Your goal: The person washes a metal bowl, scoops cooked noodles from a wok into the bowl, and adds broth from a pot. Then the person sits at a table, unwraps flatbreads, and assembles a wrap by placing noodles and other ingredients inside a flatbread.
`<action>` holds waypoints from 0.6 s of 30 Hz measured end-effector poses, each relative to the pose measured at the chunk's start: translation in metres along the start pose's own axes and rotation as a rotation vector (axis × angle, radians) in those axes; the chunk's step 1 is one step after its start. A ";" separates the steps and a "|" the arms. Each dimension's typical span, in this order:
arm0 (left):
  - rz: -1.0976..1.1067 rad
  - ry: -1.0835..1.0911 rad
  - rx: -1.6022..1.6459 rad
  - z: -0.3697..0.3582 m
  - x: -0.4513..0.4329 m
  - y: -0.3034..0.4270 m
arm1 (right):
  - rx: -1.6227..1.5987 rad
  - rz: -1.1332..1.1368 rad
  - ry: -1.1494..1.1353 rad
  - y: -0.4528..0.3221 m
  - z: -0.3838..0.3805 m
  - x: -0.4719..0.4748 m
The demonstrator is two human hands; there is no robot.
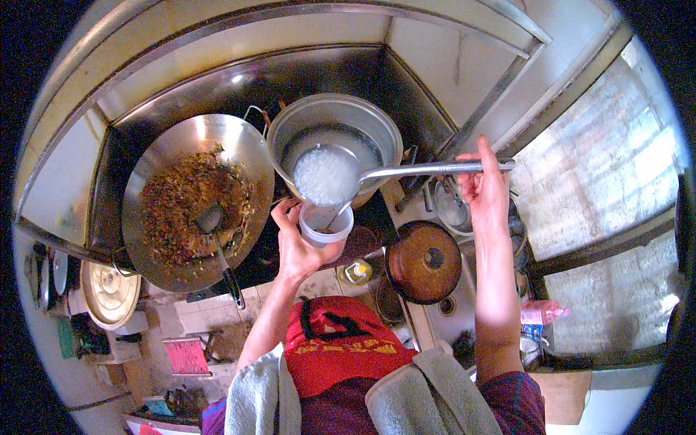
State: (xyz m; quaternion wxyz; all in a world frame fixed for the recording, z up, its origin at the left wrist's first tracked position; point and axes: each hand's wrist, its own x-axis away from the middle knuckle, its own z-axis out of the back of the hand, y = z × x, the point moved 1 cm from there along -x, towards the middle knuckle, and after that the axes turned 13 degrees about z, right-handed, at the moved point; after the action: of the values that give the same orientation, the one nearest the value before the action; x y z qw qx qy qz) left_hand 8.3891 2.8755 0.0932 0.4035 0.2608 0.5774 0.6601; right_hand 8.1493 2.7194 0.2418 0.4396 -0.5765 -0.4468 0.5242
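My left hand (300,250) grips a translucent plastic tub (337,238) held just in front of a large metal pot (278,147). A thin utensil stands in the tub, and something brownish shows inside it. With my right hand (486,187) I hold the long metal handle of a ladle (416,169). The ladle's bowl is heaped with white, wet grains that look like rice (325,173). It hangs over the near side of the pot, close above the tub's rim. Cloudy liquid (356,144) shows in the pot behind it.
Left of the pot, a wok (201,128) holds browned chopped food (179,190) and a black-handled serving spoon (231,277). A brown lid (410,280) sits beside the sink (462,310). Nearby stand a yellow-capped bottle (354,273) and a pink pump bottle (537,312). A red stool (186,356) is lower left.
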 end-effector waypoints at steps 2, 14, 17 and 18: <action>-0.047 0.019 -0.006 -0.001 -0.001 0.003 | -0.012 0.019 -0.010 -0.002 0.001 0.006; -0.001 0.042 0.020 0.004 0.002 0.005 | -0.071 0.128 -0.035 -0.011 0.014 0.030; 0.005 0.072 0.003 0.007 0.005 0.008 | -0.064 0.202 -0.073 -0.012 0.019 0.034; 0.007 0.075 0.003 0.008 0.005 0.008 | -0.062 0.231 -0.087 -0.015 0.019 0.037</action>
State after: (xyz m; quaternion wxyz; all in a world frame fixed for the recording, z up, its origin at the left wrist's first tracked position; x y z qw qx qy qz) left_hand 8.3908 2.8841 0.1022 0.3787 0.2384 0.5922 0.6701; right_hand 8.1319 2.7597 0.2473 0.3384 -0.6142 -0.4118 0.5819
